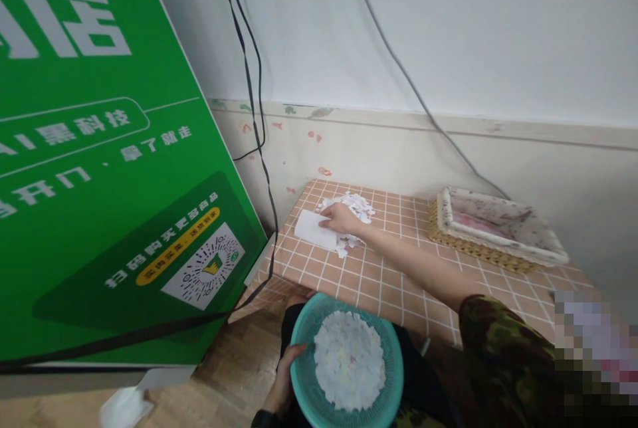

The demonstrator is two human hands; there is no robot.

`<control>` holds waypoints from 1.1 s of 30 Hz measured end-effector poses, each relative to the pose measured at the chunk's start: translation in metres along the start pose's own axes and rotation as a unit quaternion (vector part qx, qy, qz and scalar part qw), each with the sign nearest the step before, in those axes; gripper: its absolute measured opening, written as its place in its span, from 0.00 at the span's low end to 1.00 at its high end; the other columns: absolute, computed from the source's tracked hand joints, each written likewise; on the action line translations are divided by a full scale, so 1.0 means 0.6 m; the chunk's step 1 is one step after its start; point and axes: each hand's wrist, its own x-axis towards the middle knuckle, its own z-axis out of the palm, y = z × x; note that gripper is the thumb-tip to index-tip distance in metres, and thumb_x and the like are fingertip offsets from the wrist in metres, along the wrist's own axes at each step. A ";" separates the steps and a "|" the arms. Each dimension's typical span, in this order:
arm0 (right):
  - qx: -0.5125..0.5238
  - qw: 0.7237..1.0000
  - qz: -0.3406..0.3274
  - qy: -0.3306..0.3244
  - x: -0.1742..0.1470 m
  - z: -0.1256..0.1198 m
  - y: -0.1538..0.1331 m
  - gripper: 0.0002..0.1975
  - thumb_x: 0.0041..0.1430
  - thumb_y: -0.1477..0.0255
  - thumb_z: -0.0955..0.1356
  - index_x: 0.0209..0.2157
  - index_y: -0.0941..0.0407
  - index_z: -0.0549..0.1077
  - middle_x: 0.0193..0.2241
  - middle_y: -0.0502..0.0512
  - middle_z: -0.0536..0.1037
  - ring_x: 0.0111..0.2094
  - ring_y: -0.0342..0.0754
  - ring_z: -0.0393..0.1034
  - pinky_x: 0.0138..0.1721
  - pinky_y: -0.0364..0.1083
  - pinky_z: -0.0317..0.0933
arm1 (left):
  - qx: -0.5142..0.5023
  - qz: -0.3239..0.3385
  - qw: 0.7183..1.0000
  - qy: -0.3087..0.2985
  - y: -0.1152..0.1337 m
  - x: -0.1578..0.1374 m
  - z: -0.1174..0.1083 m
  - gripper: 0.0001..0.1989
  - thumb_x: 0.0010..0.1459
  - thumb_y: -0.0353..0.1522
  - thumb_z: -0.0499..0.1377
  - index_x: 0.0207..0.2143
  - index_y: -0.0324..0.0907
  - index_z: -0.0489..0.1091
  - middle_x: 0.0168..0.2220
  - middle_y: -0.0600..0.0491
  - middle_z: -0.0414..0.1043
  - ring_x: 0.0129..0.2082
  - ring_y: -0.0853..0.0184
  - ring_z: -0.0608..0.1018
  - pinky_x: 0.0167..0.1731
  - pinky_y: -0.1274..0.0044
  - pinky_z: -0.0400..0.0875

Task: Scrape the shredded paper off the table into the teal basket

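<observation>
Just beside the table (393, 282) edge, left hand (286, 372) holds colander (393, 361).

matt paper scraps (349, 361), smooth plastic colander (395, 365), rough wicker basket (478, 252) with cloth lining (528, 225), matt wall (458, 36)

A loose, soft-looking cloth sleeve in blotched camouflage of olive green, brown and black (503, 348) covers the upper right arm, its wide, slightly rumpled opening lying by the near edge of the brown, white-gridded table (389, 282). Below it the right forearm (419, 268) and right hand (341, 218) are bare, the fingers ungloved. A dark cloth cuff (264, 419) ends at the left wrist; the left hand (285, 375) is bare too. Plain black cloth trousers (421, 375) cover the legs.
</observation>
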 end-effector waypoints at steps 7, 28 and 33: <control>-0.011 0.999 0.046 0.016 -0.018 -0.083 0.073 0.11 0.45 0.72 0.70 0.33 0.58 0.79 0.26 0.51 0.79 0.27 0.45 0.69 0.27 0.41 0.57 | -0.028 -0.012 1.000 -0.008 0.001 -0.008 0.008 0.17 0.44 0.39 0.62 0.33 0.35 0.75 0.28 0.47 0.78 0.30 0.55 0.78 0.36 0.65 0.69; -0.050 0.996 -0.063 -0.032 -0.082 -0.115 0.084 0.10 0.51 0.72 0.68 0.37 0.54 0.78 0.33 0.52 0.80 0.34 0.47 0.71 0.35 0.42 0.58 | -0.047 -0.032 0.998 -0.011 -0.007 -0.004 0.016 0.18 0.43 0.38 0.62 0.35 0.33 0.74 0.31 0.44 0.79 0.36 0.52 0.78 0.41 0.64 0.69; -0.034 0.999 -0.040 0.014 -0.058 -0.155 0.106 0.11 0.51 0.72 0.68 0.38 0.55 0.78 0.34 0.53 0.80 0.33 0.47 0.71 0.36 0.43 0.60 | -0.050 -0.028 0.998 0.007 -0.006 -0.008 0.021 0.19 0.43 0.37 0.62 0.36 0.33 0.74 0.32 0.44 0.79 0.36 0.51 0.78 0.41 0.62 0.69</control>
